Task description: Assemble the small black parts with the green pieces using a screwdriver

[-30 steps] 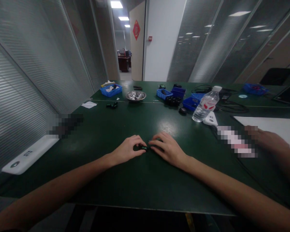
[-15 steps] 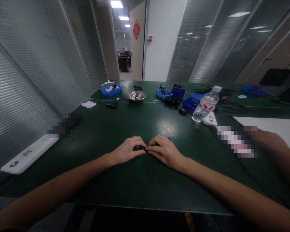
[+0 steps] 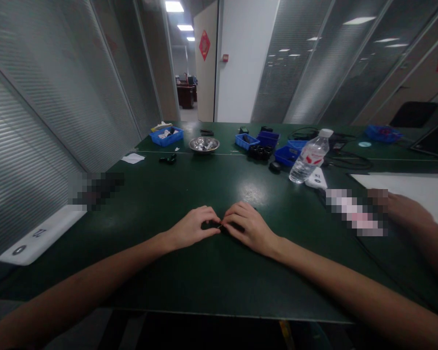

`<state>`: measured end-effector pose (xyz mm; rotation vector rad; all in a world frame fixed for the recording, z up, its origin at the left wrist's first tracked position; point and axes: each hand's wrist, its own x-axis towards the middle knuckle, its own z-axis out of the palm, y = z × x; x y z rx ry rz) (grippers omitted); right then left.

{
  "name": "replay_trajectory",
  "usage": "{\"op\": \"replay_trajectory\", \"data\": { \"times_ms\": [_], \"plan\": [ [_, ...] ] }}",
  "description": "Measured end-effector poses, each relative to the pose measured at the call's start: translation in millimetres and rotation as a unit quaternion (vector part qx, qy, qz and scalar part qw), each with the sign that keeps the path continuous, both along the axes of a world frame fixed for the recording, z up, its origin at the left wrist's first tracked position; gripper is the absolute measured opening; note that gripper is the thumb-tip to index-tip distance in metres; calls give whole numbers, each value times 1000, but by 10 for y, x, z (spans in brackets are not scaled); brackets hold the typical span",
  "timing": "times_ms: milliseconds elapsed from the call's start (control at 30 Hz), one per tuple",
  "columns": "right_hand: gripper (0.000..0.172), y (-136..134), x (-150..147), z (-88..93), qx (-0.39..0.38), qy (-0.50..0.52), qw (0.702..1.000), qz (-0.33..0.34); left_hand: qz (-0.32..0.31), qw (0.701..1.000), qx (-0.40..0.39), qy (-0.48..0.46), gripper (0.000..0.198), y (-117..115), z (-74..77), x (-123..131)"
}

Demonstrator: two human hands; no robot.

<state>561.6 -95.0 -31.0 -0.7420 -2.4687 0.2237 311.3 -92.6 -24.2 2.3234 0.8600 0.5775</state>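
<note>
My left hand (image 3: 193, 228) rests over the green table (image 3: 175, 277), thumb and fingers bent into a pinch. Facing it, my right hand (image 3: 251, 229) is curled too, and the fingertips of both almost meet. A small dark piece (image 3: 220, 225) sits between the fingertips, mostly covered by them. Its kind is too small to make out. A bit of something dark also shows just behind the knuckles of my right hand.
Beyond the hands stand a metal bowl (image 3: 204, 144), a blue basket (image 3: 167, 136), blue trays (image 3: 289, 155) and a water bottle (image 3: 311, 156). At the right, another person's hand (image 3: 409, 210) lies by a white sheet (image 3: 419, 187). A long white device (image 3: 40, 236) lies left.
The fingers of my right hand have shifted slightly, with a wider gap between thumb and fingers. My left hand stays nearly in place. The whole view has moved a little.
</note>
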Motion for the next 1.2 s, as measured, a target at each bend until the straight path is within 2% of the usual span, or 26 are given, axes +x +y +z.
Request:
{"op": "replay_trajectory", "data": {
  "times_ms": [133,300,633,767,833,967,1100,1200],
  "plan": [
    [9,-17,5,26,-27,28,999,-9,33,999,15,4,20,-8,-22,-16],
    [4,-62,-7,58,-20,-11,1000,-16,91,995,22,28,19,8,-41,-45],
    [3,-46,-3,68,-28,-9,999,-29,100,994,27,28,24,5,-51,-47],
    [13,38,95,94,-24,11,997,-75,117,993,12,30,31,-16,-6,-69],
    [17,108,167,77,-17,-19,994,-104,134,989,24,51,35,-4,-16,-106],
    [32,235,272,-17,-25,-67,987,-141,171,971,88,143,47,88,-156,-218],
    [38,278,287,-86,-36,-82,984,-151,177,963,76,187,56,169,-278,-297],
    [39,270,279,-81,-31,-84,984,-153,175,966,122,146,47,125,-177,-267]
  ]
}}
